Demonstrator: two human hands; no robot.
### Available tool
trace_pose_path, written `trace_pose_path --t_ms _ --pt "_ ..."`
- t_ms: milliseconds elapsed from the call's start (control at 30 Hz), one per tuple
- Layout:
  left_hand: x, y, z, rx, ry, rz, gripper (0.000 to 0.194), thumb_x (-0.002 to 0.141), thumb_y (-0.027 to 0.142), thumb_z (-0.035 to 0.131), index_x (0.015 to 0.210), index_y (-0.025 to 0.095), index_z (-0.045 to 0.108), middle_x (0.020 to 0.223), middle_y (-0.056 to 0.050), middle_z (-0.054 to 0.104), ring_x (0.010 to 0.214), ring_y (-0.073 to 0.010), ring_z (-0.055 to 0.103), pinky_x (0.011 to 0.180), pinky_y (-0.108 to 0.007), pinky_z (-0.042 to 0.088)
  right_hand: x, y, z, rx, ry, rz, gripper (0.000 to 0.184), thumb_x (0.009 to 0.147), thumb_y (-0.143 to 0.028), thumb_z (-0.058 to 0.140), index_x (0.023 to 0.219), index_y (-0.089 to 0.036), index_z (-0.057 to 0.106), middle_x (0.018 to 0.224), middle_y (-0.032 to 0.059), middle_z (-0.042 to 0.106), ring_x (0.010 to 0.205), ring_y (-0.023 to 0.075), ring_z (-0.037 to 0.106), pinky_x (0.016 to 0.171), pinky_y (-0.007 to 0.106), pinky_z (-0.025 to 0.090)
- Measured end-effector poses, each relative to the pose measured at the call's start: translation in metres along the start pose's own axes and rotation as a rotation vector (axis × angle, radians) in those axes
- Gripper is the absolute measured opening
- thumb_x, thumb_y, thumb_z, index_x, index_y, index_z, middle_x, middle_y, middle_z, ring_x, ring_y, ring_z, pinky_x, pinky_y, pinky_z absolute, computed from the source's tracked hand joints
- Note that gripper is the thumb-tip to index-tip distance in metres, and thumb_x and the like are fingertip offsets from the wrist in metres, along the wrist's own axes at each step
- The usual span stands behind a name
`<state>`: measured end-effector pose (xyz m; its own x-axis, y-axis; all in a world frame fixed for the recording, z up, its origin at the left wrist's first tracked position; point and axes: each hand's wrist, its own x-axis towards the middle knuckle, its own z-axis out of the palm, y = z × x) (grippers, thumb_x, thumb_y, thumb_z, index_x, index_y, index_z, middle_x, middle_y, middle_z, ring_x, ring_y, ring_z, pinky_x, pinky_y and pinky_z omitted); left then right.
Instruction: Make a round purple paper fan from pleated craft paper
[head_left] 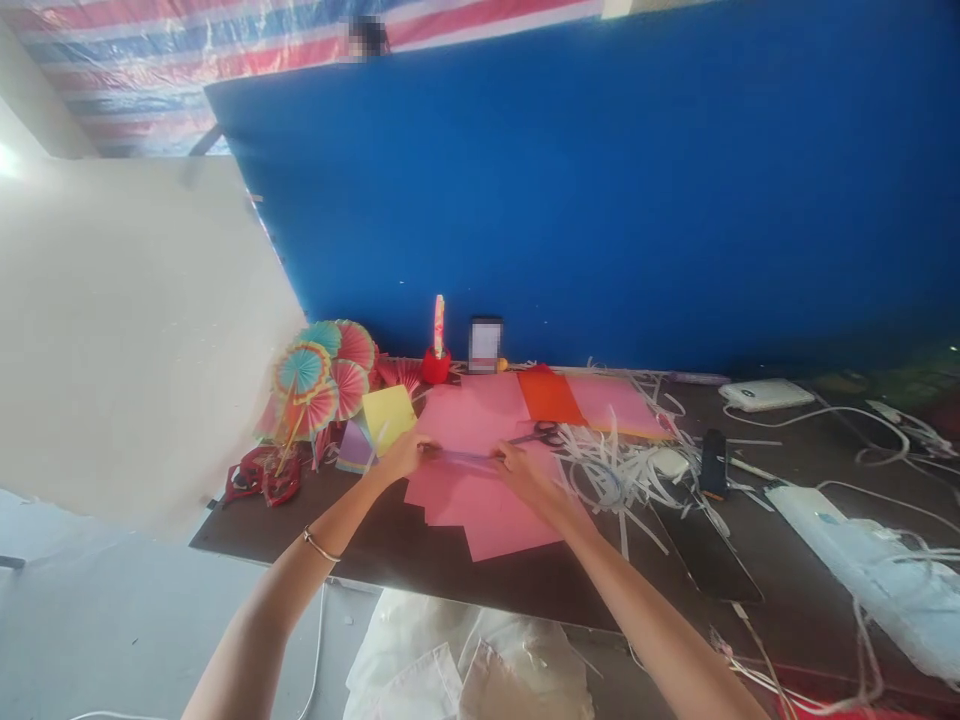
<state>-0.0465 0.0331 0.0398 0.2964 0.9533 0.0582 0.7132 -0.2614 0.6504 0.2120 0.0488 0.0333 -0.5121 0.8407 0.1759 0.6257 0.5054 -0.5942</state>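
Observation:
Both my hands are over the pink paper sheets (487,520) on the dark table. Between them stretches a thin purplish strip (463,456), its exact kind too blurred to tell. My left hand (405,455) pinches its left end with closed fingers. At the other end, the fingers of my right hand (516,464) are closed on it. Just beyond my right hand lies a pair of dark scissors (546,432). Left of my left hand are a yellow paper sheet (388,414) and purple paper (354,446).
Colourful paper fans (304,370) stand at the left. A red holder (435,367) and a small framed screen (485,345) are at the back. White paper strips (622,465) lie heaped to the right, near a phone (709,550) and cables. A blue panel (585,200) rises behind.

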Motion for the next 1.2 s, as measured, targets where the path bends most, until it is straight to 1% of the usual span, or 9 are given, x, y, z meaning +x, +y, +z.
trace_pose_path --t_ms 100,233,367,533,667,733,833,967,1200 --pt "-0.002 0.002 -0.004 -0.074 -0.025 0.011 0.024 0.078 0.03 0.055 0.091 0.017 0.071 0.087 -0.005 0.071 0.078 -0.0167 0.062 0.072 -0.027 0.046 0.002 0.006 0.001 0.053 0.052 -0.004 0.017 0.082 -0.019 0.044 0.087 -0.019 0.06 0.086 0.0052 0.067 0.077 0.0185 0.061 0.067 0.028 0.043" --pt "-0.005 0.001 -0.007 -0.003 -0.025 0.009 0.027 0.081 0.036 0.051 0.09 0.02 0.071 0.086 -0.003 0.071 0.076 -0.0162 0.062 0.069 -0.025 0.045 0.002 0.01 -0.004 -0.05 0.053 -0.141 0.02 0.083 -0.02 0.047 0.081 -0.02 0.067 0.085 0.0063 0.068 0.077 0.0192 0.061 0.073 0.031 0.044" --pt "-0.009 -0.005 -0.002 0.247 0.006 0.143 0.025 0.085 0.036 0.05 0.09 0.021 0.07 0.09 -0.002 0.071 0.084 -0.0161 0.062 0.077 -0.026 0.043 -0.004 0.01 -0.008 -0.257 0.064 -0.316 0.024 0.083 -0.011 0.045 0.086 -0.02 0.067 0.087 0.0055 0.068 0.085 0.0202 0.059 0.082 0.035 0.041" --pt "-0.017 -0.006 0.01 0.622 -0.005 0.386 0.022 0.088 0.02 0.044 0.097 0.019 0.064 0.092 -0.006 0.065 0.093 -0.0178 0.056 0.085 -0.032 0.039 -0.014 0.01 -0.003 -0.481 0.042 -0.388 0.031 0.082 -0.002 0.039 0.095 -0.019 0.062 0.098 0.0071 0.063 0.099 0.0218 0.052 0.091 0.038 0.037" --pt "-0.022 -0.003 0.018 0.793 -0.06 0.419 0.017 0.085 0.013 0.046 0.089 0.015 0.063 0.084 -0.007 0.06 0.087 -0.0193 0.054 0.078 -0.033 0.041 -0.019 0.009 0.002 -0.671 -0.001 -0.437 0.027 0.079 0.002 0.041 0.087 -0.016 0.06 0.089 0.0073 0.059 0.089 0.022 0.052 0.089 0.037 0.039" --pt "-0.022 -0.001 0.019 0.827 -0.072 0.427 0.018 0.084 0.012 0.046 0.096 0.015 0.061 0.084 -0.007 0.058 0.086 -0.0196 0.053 0.077 -0.033 0.041 -0.02 0.007 0.002 -0.717 -0.011 -0.441 0.026 0.078 0.003 0.042 0.085 -0.016 0.058 0.087 0.0061 0.057 0.087 0.0215 0.052 0.087 0.037 0.041" --pt "-0.022 0.003 0.019 0.842 -0.082 0.415 0.026 0.086 0.014 0.044 0.108 0.018 0.057 0.085 -0.008 0.057 0.086 -0.0198 0.053 0.074 -0.033 0.041 -0.02 0.006 0.002 -0.716 -0.028 -0.454 0.027 0.078 0.004 0.041 0.087 -0.016 0.057 0.088 0.0059 0.057 0.088 0.021 0.052 0.087 0.037 0.041" --pt "-0.022 0.006 0.019 0.787 -0.123 0.359 0.026 0.086 0.016 0.044 0.107 0.021 0.059 0.088 -0.007 0.056 0.087 -0.0194 0.053 0.076 -0.032 0.04 -0.018 0.01 0.004 -0.655 -0.061 -0.442 0.028 0.078 0.005 0.04 0.089 -0.014 0.057 0.092 0.0078 0.057 0.092 0.0207 0.052 0.09 0.037 0.04" --pt "-0.02 0.003 0.016 0.448 -0.129 0.221 0.032 0.082 0.009 0.044 0.102 0.022 0.065 0.091 -0.004 0.061 0.089 -0.0166 0.054 0.079 -0.028 0.041 -0.011 0.019 0.005 -0.59 -0.164 -0.451 0.025 0.076 0.002 0.044 0.086 -0.014 0.059 0.09 0.0081 0.059 0.092 0.021 0.053 0.091 0.036 0.04"
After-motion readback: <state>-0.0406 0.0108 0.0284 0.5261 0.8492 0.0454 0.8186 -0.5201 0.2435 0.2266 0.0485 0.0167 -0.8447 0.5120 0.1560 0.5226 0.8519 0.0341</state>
